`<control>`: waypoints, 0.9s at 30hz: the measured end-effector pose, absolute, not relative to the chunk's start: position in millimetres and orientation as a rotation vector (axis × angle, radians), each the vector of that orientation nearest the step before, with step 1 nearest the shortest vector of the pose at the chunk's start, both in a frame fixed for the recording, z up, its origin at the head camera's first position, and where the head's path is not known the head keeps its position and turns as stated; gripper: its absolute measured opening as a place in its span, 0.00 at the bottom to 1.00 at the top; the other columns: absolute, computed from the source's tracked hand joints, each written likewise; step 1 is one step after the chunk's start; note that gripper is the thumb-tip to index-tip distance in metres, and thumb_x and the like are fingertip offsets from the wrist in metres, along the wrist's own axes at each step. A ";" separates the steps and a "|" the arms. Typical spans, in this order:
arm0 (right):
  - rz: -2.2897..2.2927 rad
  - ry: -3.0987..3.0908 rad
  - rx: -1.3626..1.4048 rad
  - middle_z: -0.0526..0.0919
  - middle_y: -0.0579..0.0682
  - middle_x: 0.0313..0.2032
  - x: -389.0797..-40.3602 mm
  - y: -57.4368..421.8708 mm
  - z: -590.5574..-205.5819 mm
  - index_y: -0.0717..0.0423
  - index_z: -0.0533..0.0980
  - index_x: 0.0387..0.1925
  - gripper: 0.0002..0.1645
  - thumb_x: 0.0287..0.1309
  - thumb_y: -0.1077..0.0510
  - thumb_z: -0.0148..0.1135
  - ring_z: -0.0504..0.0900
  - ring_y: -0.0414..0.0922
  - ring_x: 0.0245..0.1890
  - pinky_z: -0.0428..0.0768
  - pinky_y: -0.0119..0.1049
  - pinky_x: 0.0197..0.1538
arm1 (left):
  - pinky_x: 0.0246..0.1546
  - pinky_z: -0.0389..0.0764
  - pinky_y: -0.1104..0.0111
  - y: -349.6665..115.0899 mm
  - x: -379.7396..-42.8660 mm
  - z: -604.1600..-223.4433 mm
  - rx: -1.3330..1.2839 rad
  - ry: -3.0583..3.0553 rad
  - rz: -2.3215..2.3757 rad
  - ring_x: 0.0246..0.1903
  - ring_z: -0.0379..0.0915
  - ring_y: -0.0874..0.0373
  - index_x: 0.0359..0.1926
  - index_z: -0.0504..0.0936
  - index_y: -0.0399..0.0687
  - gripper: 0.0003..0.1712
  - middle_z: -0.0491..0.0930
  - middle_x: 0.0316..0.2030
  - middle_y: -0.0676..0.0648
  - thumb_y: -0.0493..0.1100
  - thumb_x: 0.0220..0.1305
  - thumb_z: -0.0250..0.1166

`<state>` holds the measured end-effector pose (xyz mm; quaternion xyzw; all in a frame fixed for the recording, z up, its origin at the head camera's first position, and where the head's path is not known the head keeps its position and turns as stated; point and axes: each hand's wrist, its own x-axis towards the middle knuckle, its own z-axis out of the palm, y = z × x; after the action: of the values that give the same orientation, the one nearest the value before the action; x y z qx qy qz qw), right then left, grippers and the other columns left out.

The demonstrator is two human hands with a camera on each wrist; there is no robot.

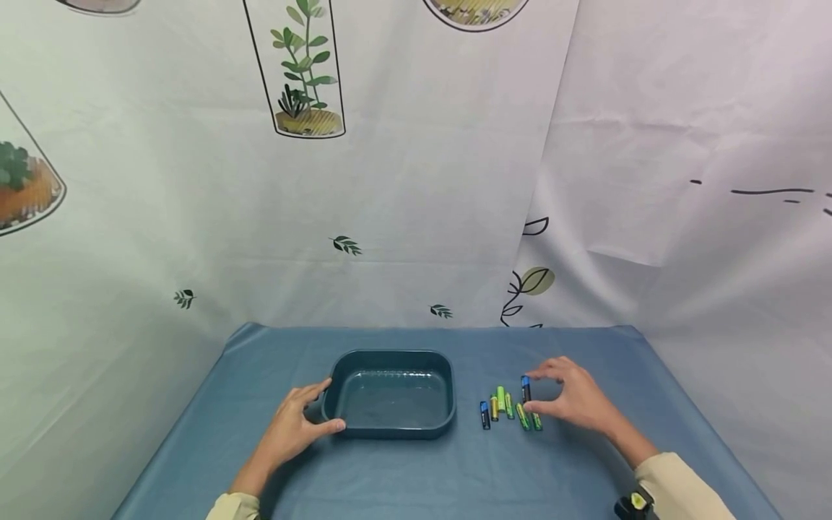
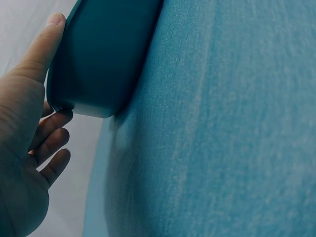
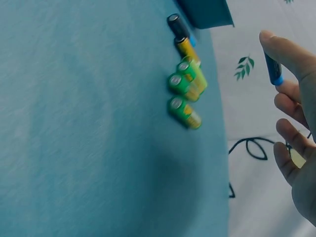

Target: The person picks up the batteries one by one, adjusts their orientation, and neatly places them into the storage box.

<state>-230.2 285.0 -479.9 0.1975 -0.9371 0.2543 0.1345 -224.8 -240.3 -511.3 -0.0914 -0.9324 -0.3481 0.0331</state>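
A dark teal rectangular dish (image 1: 395, 433) sits on the cloth-covered table, left of the batteries. My left hand (image 1: 294, 426) holds its left end, fingers at the back corner and thumb at the front corner. In the left wrist view, the thumb (image 2: 42, 49) lies along the dish wall (image 2: 101, 59), and the other fingers bend near its bottom corner. Thumb and index finger of my right hand (image 1: 572, 396) pinch a black battery with a blue end (image 1: 526, 388) by its two ends. The right wrist view shows this battery (image 3: 273, 69) raised over the tabletop.
Below and left of the right hand lie several batteries: a black and blue one (image 1: 484, 415), a yellow one (image 1: 494, 409), a light green one (image 1: 501, 399) and green ones (image 1: 523, 417). Blue cloth (image 1: 416, 477) covers the table; a printed white curtain (image 1: 416, 180) hangs behind.
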 end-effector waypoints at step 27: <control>0.908 -2.721 0.655 0.82 0.46 0.49 -266.5 217.4 -451.6 0.48 0.86 0.53 0.35 0.47 0.36 0.81 0.81 0.51 0.48 0.83 0.48 0.45 | 0.53 0.79 0.42 -240.0 -224.5 -511.4 -0.266 -2.890 -1.087 0.59 0.75 0.38 0.75 0.70 0.49 0.54 0.71 0.68 0.36 0.65 0.51 0.78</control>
<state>-266.5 217.4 -451.6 0.2216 -0.9202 0.3071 0.0994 -224.5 -240.0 -511.4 -0.0857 -0.9323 -0.3507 0.0211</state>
